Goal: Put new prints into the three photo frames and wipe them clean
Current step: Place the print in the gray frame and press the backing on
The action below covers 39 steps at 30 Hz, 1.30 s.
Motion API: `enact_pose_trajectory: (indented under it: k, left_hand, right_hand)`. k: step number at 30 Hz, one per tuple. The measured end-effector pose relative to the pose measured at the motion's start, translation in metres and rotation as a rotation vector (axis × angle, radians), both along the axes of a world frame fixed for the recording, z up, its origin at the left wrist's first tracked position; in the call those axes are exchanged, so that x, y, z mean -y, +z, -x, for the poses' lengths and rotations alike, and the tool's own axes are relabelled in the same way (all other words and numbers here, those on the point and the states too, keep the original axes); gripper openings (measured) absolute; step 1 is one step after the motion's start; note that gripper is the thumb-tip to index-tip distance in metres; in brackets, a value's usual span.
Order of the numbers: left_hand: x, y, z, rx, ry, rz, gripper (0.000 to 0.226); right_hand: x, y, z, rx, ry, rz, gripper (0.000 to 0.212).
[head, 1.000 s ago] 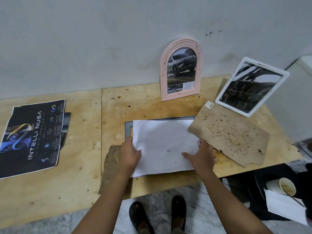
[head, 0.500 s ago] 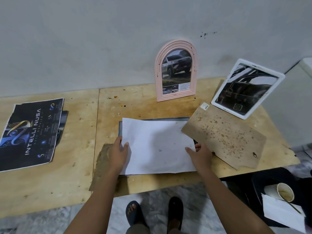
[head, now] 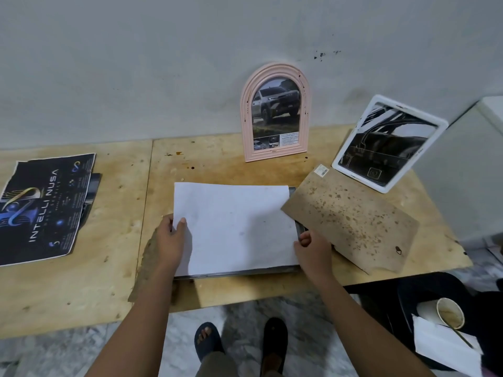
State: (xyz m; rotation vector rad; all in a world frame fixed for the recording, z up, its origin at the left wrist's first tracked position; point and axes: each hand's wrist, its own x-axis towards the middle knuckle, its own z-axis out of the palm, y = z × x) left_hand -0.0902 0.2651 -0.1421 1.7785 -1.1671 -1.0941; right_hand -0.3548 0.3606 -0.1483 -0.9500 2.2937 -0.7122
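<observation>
The white print (head: 234,227), laid over the grey frame (head: 239,272) on the near worktop (head: 217,164), is pinched at its left edge by the left hand (head: 170,235). The fingers of the right hand (head: 313,250) are curled at the right edge, but what is held cannot be told. The paper is judged light, floppy and easily creased, so opposite edges are best held.

The white sheet (head: 236,227) in front of you is matt paper, faintly smudged. Your surface (head: 114,268) is bare plywood, rough and stained. The backing board (head: 351,221) looks like dull brown fibreboard, speckled. The pink arched frame (head: 275,155) is smooth ridged plastic; the white frame (head: 356,177) carries a glossy reflective front. The poster (head: 46,208) is crinkled printed paper.
</observation>
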Motion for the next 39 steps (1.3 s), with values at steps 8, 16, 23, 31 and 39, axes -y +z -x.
enact_pose_trajectory:
  k: [8, 16, 23, 31, 39]
  left_hand:
    - [-0.002, 0.004, -0.032, 0.061, 0.067, 0.029, 0.022]
    - [0.028, 0.030, -0.105, -0.272, 0.245, 0.027, 0.011]
    - [0.065, 0.024, -0.198, -0.448, 0.567, -0.007, 0.026]
    - [0.071, -0.004, -0.264, -0.583, 0.859, -0.001, 0.010]
    - [0.063, -0.011, -0.314, -0.433, 1.029, 0.039, 0.025]
  right_hand:
    - [0.003, -0.005, -0.019, -0.273, 0.327, -0.049, 0.011]
    - [0.048, -0.013, -0.107, -0.202, 0.422, -0.018, 0.031]
    - [0.084, -0.022, -0.204, -0.295, 0.392, 0.058, 0.038]
    - [0.101, -0.026, -0.247, -0.314, 0.186, 0.100, 0.036]
    - [0.105, -0.030, -0.266, -0.328, 0.152, 0.162, 0.038]
